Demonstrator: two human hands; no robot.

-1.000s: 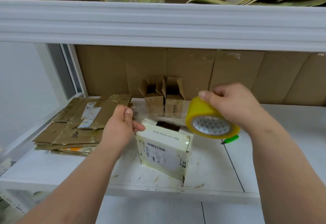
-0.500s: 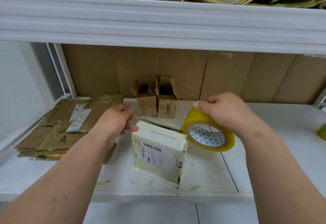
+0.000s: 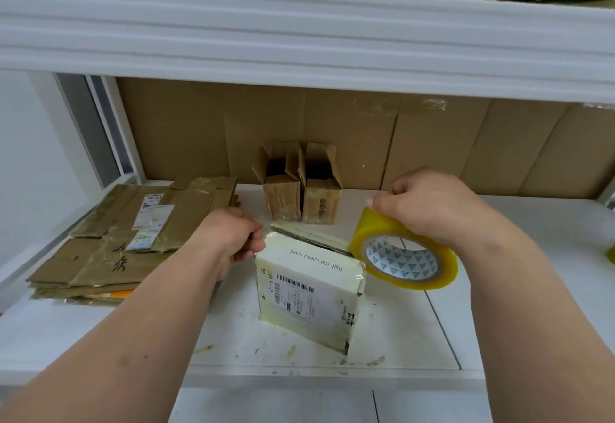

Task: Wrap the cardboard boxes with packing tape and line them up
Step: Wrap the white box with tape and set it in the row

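The cream-white rectangular cardboard box with a barcode label stands on the white counter at the centre of the view, its printed top face closed and its sides glossy with tape. At 9 o'clock of the box top, your left hand is curled against the upper left edge; it appears to pinch a tape end there, though the clear film itself is too faint to confirm. At 3 o'clock, your right hand grips the yellow roll of packing tape with a white patterned core, held just beside the box's upper right corner.

Judged from this layout, the step in hand is laying a strip across the top face. The next move calls for keeping the left end anchored while you draw the roll down over the right edge, holding the film taut so it lies flat.

Farther out, at 12 o'clock, two small brown open-topped cardboard boxes stand side by side against the brown cardboard back wall. At 9 o'clock lies a stack of flattened brown cartons.
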